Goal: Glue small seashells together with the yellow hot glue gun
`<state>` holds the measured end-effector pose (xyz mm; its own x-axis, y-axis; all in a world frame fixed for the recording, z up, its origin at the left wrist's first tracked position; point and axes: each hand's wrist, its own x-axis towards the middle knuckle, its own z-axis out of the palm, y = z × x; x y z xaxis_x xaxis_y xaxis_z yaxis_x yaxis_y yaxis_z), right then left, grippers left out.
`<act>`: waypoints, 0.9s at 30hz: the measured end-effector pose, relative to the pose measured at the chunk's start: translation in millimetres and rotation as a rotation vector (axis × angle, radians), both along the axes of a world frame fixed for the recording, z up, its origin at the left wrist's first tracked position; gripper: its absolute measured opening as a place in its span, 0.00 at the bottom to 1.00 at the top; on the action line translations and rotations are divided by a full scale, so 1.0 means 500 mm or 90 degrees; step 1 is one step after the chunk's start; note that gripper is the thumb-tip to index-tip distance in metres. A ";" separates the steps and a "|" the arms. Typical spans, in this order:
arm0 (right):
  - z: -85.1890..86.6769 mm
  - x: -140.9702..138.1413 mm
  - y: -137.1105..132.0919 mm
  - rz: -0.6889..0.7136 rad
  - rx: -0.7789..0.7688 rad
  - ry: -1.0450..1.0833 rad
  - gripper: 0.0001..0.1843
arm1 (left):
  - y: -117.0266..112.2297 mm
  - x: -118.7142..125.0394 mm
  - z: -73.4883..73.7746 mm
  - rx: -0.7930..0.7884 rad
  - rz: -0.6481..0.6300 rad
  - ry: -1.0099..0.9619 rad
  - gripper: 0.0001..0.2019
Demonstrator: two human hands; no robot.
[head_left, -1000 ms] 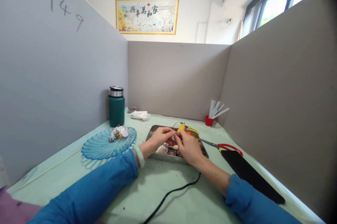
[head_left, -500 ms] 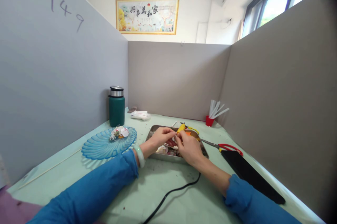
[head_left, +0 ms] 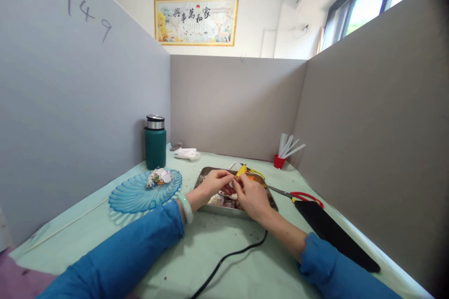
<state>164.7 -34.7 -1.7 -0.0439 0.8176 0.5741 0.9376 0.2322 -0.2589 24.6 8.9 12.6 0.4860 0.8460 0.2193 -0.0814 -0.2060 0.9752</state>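
My left hand (head_left: pixel 214 185) and my right hand (head_left: pixel 253 194) meet fingertip to fingertip over a metal tray (head_left: pixel 224 212). Both are closed in a pinch on a small white shell (head_left: pixel 231 185), mostly covered by the fingers. Loose shells (head_left: pixel 216 199) lie in the tray beneath. A yellow glue gun (head_left: pixel 242 171) shows just behind my right hand, its lower part hidden. To the left, a blue scalloped glass plate (head_left: pixel 129 199) carries a small cluster of shells (head_left: pixel 159 177).
Red-handled scissors (head_left: pixel 307 198) lie right of the tray by a long black object (head_left: pixel 336 233). Yellow-handled pliers (head_left: pixel 256 171) rest behind it. White sticks (head_left: pixel 287 146) stand in a red cup (head_left: pixel 279 162). A green bottle (head_left: pixel 155 147) stands left; a black cable (head_left: pixel 231 256) crosses the front.
My fingers have shifted very slightly around the small shell. Everything else stays where it was.
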 end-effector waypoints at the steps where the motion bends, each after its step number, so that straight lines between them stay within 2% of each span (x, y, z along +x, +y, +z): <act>1: 0.000 0.000 0.000 0.002 0.000 0.001 0.15 | 0.001 0.000 0.000 -0.001 0.000 0.001 0.16; 27: 0.001 0.001 0.000 0.014 -0.001 0.018 0.13 | 0.000 0.001 0.000 -0.004 0.002 0.014 0.15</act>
<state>165.4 -34.8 -1.4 -0.0454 0.8177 0.5739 0.9243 0.2523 -0.2864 25.2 8.8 12.6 0.4875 0.8490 0.2038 -0.0595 -0.2005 0.9779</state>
